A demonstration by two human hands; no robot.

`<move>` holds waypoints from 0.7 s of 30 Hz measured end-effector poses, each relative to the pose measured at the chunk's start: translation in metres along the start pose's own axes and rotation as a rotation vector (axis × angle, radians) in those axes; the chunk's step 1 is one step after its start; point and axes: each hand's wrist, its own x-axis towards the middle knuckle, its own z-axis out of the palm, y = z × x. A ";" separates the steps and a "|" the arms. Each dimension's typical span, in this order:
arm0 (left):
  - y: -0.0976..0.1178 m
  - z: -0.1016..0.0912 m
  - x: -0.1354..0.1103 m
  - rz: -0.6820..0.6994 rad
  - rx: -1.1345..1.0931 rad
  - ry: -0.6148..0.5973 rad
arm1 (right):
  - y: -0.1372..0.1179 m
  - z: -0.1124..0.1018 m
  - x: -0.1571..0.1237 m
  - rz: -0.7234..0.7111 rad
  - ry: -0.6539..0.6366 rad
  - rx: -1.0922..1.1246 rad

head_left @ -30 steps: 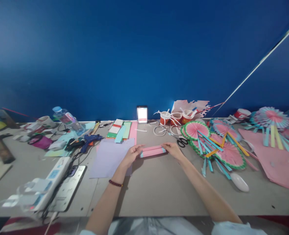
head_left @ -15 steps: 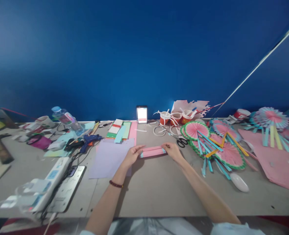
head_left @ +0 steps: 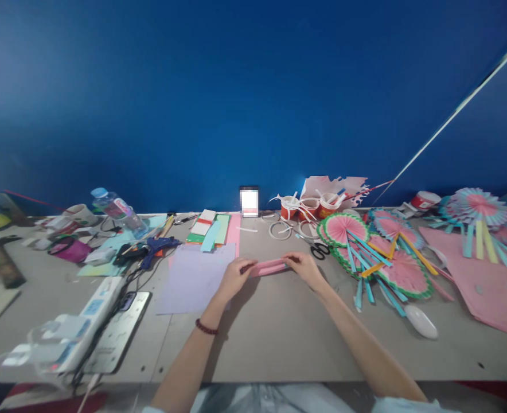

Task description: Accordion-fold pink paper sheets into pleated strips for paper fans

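A folded strip of pink paper point(head_left: 269, 268) is stretched between my two hands, just above the grey table. My left hand point(head_left: 237, 275), with a dark bead bracelet at the wrist, pinches its left end. At the right end, the fingers and thumb of my right hand point(head_left: 302, 268) are closed on the paper. Purple paper point(head_left: 193, 281) lies flat to the left of my left hand. Black-handled scissors point(head_left: 320, 250) rest a little beyond my right hand.
Pleated paper fans with ribbons point(head_left: 402, 272) and a white mouse point(head_left: 421, 321) lie on the right. Paper cups point(head_left: 288, 207) and a lit screen point(head_left: 249, 202) stand at the blue wall. Leftward are a glue gun point(head_left: 156, 246), bottle point(head_left: 118, 209), phone point(head_left: 118, 332) and power strip point(head_left: 92, 321).
The pink paper now shows a narrower face, folded or tilted in my hands. My left hand has shifted slightly right, its fingers more curled. My right hand has barely moved.
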 end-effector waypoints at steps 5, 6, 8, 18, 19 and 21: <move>0.012 -0.001 -0.001 0.184 0.300 0.065 | -0.007 -0.005 -0.004 -0.371 0.033 -0.228; 0.013 0.000 -0.002 0.217 0.366 0.095 | -0.007 -0.005 -0.004 -0.446 0.058 -0.292; 0.013 0.002 -0.003 0.288 0.485 0.148 | -0.006 -0.004 -0.005 -0.566 0.109 -0.426; -0.001 0.014 -0.002 0.465 0.790 0.040 | 0.012 0.011 -0.007 -0.789 0.134 -0.795; -0.002 0.016 -0.002 0.461 0.818 0.029 | 0.014 0.013 -0.007 -0.784 0.128 -0.805; -0.003 0.019 -0.004 0.456 0.847 0.014 | 0.017 0.016 -0.008 -0.767 0.109 -0.829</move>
